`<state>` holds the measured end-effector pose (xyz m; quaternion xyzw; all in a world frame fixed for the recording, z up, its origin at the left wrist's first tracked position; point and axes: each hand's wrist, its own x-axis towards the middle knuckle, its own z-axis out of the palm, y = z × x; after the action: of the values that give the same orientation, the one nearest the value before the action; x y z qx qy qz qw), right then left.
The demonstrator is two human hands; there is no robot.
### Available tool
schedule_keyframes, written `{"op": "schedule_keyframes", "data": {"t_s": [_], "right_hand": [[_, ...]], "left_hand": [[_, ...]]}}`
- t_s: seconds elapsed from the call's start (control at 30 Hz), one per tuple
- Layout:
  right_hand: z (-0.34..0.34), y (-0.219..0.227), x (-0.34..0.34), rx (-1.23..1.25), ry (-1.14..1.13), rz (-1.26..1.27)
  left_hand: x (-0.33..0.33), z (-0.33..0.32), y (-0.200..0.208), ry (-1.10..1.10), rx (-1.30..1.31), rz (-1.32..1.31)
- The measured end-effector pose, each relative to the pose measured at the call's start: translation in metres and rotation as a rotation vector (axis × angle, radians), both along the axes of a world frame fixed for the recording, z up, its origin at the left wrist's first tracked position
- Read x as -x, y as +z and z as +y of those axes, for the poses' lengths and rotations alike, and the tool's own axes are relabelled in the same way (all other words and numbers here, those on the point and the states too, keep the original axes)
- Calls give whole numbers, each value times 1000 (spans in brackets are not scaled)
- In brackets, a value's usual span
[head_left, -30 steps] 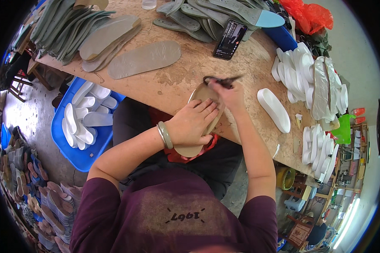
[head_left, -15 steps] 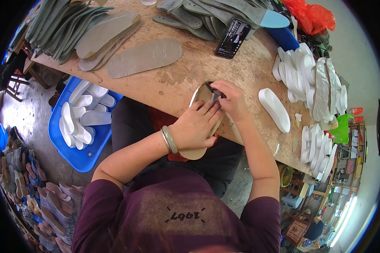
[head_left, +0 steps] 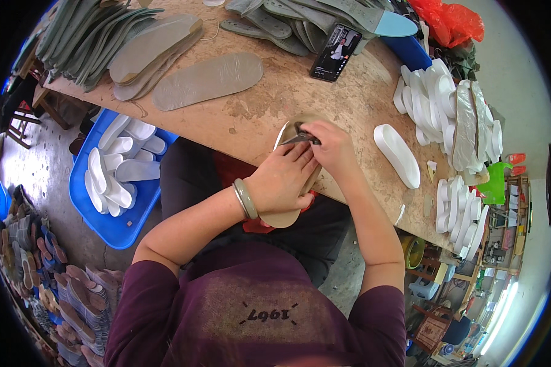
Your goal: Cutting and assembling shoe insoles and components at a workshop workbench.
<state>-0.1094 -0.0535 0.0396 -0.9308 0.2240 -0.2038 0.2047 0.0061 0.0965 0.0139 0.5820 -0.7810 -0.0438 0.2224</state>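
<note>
A beige shoe sole (head_left: 281, 218) with a white edge lies lengthwise across the table's front edge and my lap. My left hand (head_left: 283, 177) rests flat on top of it, fingers stretched toward its far end. Closed around a dark hand tool (head_left: 298, 138), my right hand (head_left: 330, 145) is at the sole's far end, just beyond the left fingertips. The tool looks like a small blade or scissors; its exact kind cannot be made out. To the right lies a single white sole (head_left: 398, 156).
Grey insoles (head_left: 92, 46) are stacked at far left, near a flat beige insole sheet (head_left: 208, 81). A phone (head_left: 335, 53) leans on more grey insoles (head_left: 266, 37). White soles (head_left: 434, 104) crowd the right edge. A blue tray (head_left: 82, 202) holds white pieces at lower left.
The tool in my right hand has turned from pointing toward me to lying across the sole, its tip now leftward. My left hand stays on the sole.
</note>
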Motion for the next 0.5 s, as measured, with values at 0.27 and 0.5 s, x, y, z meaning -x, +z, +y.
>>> {"op": "schedule_keyframes", "data": {"t_s": [0.27,0.5], "right_hand": [[-41,-29,-2,-682,-378,-563],[4,-2,7,-229,-223,-252]], "left_hand": [[2,1,-3,-2,63,15],[1,3,-4,11,44,0]]}}
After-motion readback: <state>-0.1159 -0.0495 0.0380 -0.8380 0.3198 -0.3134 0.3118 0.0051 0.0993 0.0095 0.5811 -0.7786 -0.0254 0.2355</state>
